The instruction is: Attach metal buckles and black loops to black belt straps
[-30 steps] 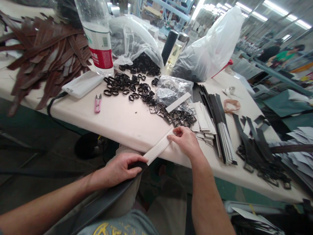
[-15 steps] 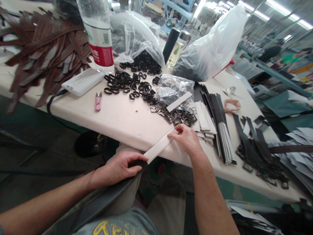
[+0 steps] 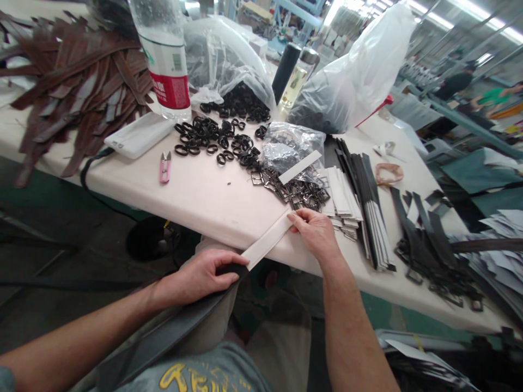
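Note:
My left hand (image 3: pixel 208 275) is closed around a black strap (image 3: pixel 175 332), thumb below and fingers above, just off the table's front edge. That strap runs back across my lap. From the left fingertips a white strip (image 3: pixel 265 242) slants up to the right over the table edge, lying in line with the strap's end. Its far end is pinched between thumb and fingers of my right hand (image 3: pixel 312 228). Just beyond the right hand lies a heap of dark metal buckles (image 3: pixel 304 193). A stack of white strips (image 3: pixel 339 190) sits beside them.
Black loops (image 3: pixel 220 139), pink thread snips (image 3: pixel 165 167), a white power bank-like block (image 3: pixel 139 136) and a large bottle (image 3: pixel 169 76) stand or lie further back. Brown straps (image 3: pixel 81 81) are piled at left. Black straps (image 3: pixel 370 212) and buckled straps (image 3: pixel 425 239) lie at right.
My right fingers have shifted slightly on the white strip, their tips drawn closer together near its far end. My left hand keeps its grip on the strap, nearly unmoved.

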Demonstrator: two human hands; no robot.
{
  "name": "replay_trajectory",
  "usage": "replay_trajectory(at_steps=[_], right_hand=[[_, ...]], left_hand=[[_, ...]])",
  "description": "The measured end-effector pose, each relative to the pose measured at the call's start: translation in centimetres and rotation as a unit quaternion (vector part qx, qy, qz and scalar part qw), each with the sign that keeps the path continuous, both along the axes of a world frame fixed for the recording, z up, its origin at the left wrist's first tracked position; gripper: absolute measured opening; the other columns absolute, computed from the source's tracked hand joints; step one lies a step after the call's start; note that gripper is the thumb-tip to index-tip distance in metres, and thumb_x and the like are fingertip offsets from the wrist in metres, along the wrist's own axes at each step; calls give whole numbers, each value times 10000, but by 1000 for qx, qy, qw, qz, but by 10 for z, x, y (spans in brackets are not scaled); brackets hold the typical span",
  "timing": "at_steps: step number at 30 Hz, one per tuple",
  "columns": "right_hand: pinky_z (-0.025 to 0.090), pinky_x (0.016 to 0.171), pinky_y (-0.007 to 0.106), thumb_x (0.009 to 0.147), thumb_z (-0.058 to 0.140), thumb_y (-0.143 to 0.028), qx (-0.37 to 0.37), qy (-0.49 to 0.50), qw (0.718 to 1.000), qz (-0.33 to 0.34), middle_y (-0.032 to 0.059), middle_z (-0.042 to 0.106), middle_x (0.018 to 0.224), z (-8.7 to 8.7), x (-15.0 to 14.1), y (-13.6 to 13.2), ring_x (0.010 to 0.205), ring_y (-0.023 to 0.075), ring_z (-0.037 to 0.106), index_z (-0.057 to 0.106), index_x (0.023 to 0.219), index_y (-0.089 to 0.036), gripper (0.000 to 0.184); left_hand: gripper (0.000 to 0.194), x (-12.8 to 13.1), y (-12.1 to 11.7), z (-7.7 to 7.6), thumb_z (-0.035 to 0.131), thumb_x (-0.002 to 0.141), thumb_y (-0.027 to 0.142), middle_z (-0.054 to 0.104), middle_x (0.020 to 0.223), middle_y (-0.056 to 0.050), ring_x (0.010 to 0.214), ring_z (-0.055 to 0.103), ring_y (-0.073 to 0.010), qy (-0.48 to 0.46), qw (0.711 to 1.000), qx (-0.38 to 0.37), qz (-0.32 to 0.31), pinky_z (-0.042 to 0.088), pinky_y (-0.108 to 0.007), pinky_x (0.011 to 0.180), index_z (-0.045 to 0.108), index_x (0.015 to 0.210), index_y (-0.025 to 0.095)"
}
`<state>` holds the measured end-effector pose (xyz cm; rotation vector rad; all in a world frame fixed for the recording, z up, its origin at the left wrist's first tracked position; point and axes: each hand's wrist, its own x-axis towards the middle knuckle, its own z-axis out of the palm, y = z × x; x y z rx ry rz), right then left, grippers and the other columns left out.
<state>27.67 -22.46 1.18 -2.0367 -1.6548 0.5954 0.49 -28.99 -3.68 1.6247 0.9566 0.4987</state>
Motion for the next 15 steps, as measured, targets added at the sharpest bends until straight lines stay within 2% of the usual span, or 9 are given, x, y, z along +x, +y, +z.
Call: replay_trajectory(at_steps=[7,15], right_hand=[[413,650,303,775,620,-462,10,-5,1000,-28,2,684,592,-6,-6,-4,617,201,632,726,754,-217,267],[447,734,340,768,617,-460,67,-45,996,-26,53,722,841,-18,-2,-4,714,212,619,726,752,-213,270]], left_hand=[[369,-1,0,-3,594,799,225,766,1064,-22,951,701,-186,-1,1000,-5,-2,514,-255,876,724,1144,197],[367,-1,-1,-3,600,802,214,765,1056,-16,942,700,-179,-8,1000,0,0,512,-246,871,723,1147,206]])
